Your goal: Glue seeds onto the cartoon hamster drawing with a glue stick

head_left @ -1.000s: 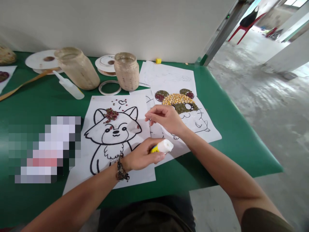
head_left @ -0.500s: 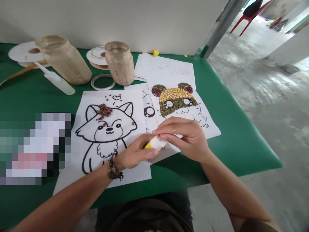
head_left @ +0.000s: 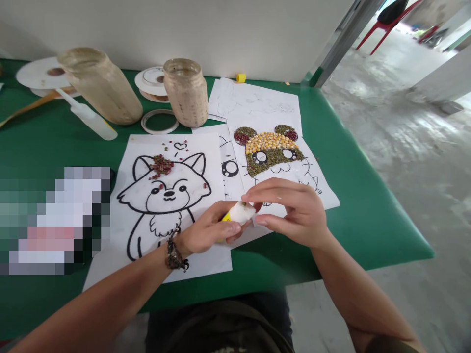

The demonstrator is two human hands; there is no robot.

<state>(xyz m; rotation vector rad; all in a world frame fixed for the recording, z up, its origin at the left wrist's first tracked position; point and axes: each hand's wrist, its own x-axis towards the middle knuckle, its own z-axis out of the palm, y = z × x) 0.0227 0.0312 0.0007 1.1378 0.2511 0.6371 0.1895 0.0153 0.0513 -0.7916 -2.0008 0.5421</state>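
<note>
My left hand [head_left: 208, 229] is wrapped round a small glue bottle [head_left: 242, 214], white at its top with a yellow label, its tip pointing right. Close over that tip, my right hand [head_left: 296, 211] has its thumb and fingers apart; a fingertip touches the white top, where a small greenish speck shows. Under my left arm lies a paper with a fox-like drawing [head_left: 168, 223], a heap of red and green beans [head_left: 162, 166] on its head. Beyond my right hand, a hamster drawing [head_left: 281, 167] is partly filled with corn kernels and beans.
At the back stand two cloudy jars [head_left: 187, 98] [head_left: 105, 90], beside ribbon spools [head_left: 150, 81] and a tape ring [head_left: 159, 121]. A white squeeze bottle [head_left: 91, 121] lies left. A yellow cap [head_left: 241, 78] is near the wall. A blurred-out flat object [head_left: 69, 215] lies far left.
My right thumb and fingers have spread apart and moved slightly right, off the bottle's tip except for one fingertip. My left hand still holds the glue bottle. The view has shifted slightly.
</note>
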